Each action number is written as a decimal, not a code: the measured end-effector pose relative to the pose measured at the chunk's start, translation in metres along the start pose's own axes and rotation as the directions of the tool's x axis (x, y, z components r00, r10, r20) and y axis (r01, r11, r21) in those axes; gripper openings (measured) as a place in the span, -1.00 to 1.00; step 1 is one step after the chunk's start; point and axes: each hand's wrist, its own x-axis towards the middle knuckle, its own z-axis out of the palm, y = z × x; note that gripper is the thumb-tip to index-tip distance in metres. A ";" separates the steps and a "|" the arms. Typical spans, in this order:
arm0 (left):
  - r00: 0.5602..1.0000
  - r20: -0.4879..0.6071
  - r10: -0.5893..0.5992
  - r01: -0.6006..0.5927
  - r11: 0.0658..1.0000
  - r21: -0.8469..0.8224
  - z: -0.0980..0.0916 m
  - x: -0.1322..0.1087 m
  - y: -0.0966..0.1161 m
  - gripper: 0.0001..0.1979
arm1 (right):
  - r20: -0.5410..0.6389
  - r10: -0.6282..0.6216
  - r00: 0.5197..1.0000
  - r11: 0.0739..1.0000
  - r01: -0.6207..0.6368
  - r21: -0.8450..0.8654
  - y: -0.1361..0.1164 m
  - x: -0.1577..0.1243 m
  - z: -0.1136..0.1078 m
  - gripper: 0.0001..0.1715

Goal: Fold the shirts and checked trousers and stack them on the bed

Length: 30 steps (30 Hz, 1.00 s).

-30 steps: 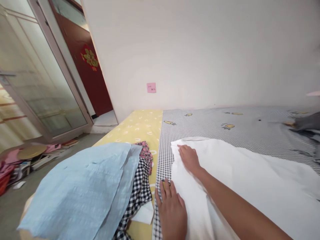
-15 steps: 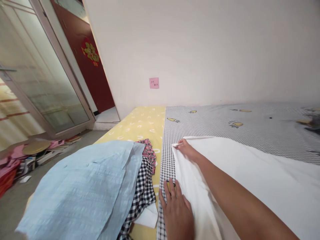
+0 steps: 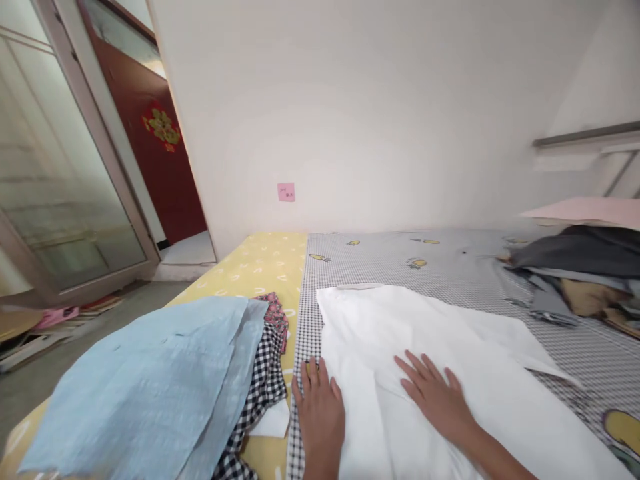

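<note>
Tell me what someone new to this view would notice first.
Probably the big white cloth, spread at lower right over the grey checked sheet, with the right hand flat on it and the left hand at its left edge. Next, the light blue garment at lower left, then the pink note on the pale wall and the red-and-gold decoration on the dark red door, upper left.

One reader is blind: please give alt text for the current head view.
A right hand lies flat on white cloth over a checked sheet, the left hand at the cloth's edge. Light-blue fabric lies farther left.
</note>
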 end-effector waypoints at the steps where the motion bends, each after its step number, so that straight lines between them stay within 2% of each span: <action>1: 1.000 0.005 0.007 -0.007 1.000 0.014 -0.001 0.001 0.000 -0.55 | -0.038 0.065 0.997 0.998 -0.066 -0.022 0.014 -0.008 0.004 -0.33; 4: 0.999 0.018 0.034 -0.035 0.997 0.072 -0.004 0.003 -0.002 -0.54 | -0.109 0.145 0.983 0.985 -0.154 -0.079 0.030 -0.019 0.009 -0.31; 10: 0.996 0.069 0.061 -0.069 0.990 0.123 -0.010 0.006 -0.002 -0.52 | -0.154 0.151 0.976 0.979 -0.169 -0.110 0.016 -0.017 0.004 -0.34; 16: 0.995 0.098 0.029 -0.040 0.992 0.116 -0.013 0.007 -0.002 -0.52 | -0.182 0.137 0.974 0.986 -0.152 -0.068 0.015 -0.018 0.004 -0.35; 18: 0.995 0.095 -0.030 0.020 0.995 0.102 -0.018 0.015 -0.001 -0.54 | -0.201 0.125 0.972 0.988 -0.140 -0.059 0.016 -0.019 0.005 -0.35; 20: 0.997 0.047 -0.058 0.054 0.995 0.085 -0.026 0.031 0.004 -0.53 | -0.232 0.115 0.966 0.990 -0.130 -0.048 0.016 -0.018 0.007 -0.36; 22: 0.999 -0.031 0.010 -0.009 0.998 0.056 -0.034 0.052 0.014 -0.50 | -0.265 0.105 0.958 0.992 -0.119 -0.037 0.016 -0.018 0.009 -0.36; 24: 0.986 -0.051 0.157 -0.156 0.988 0.021 -0.036 0.071 0.024 -0.46 | -0.288 0.096 0.953 0.993 -0.109 -0.032 0.018 -0.018 0.012 -0.37; 25: 0.976 0.002 0.219 -0.219 0.976 0.006 -0.033 0.079 0.028 -0.45 | -0.297 0.092 0.950 0.994 -0.106 -0.033 0.018 -0.018 0.013 -0.37; 27: 0.943 0.214 0.253 -0.257 0.966 -0.006 -0.020 0.087 0.030 -0.45 | -0.314 0.086 0.945 0.994 -0.103 -0.039 0.020 -0.017 0.017 -0.38; 29: 0.895 0.416 0.163 -0.194 0.981 0.032 -0.002 0.089 0.026 -0.45 | -0.333 0.073 0.940 0.995 -0.092 -0.041 0.021 -0.016 0.020 -0.38; 30: 0.878 0.467 0.104 -0.150 0.987 0.062 0.007 0.088 0.023 -0.45 | -0.342 0.066 0.937 0.996 -0.085 -0.040 0.022 -0.015 0.021 -0.38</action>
